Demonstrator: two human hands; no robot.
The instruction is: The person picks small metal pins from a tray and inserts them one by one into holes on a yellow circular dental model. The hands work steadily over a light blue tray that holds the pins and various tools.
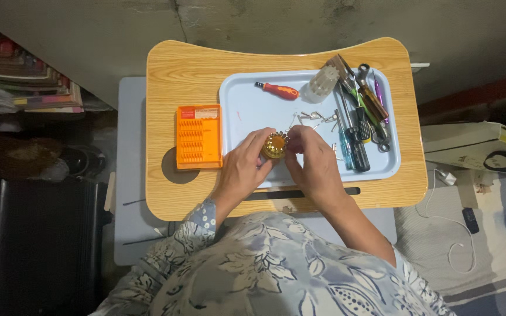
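Golden and ridged, a small round metal part (274, 146) sits pinched between a person's two hands above the near edge of a pale blue tray (247, 114). The left hand (244, 167) cups it from below with fingers curled around its side, while the right hand (314, 161) closes its fingertips on the part's rim. Just beyond the hands, small silvery metal pieces (314, 117) lie scattered on the tray. Farther back rest a red-handled screwdriver (277, 89) and a white ribbed cap (321, 83), and a heap of hand tools (361, 111) fills the tray's right side. An orange bit case (198, 136) lies left of the tray on the wooden lap table (188, 70).
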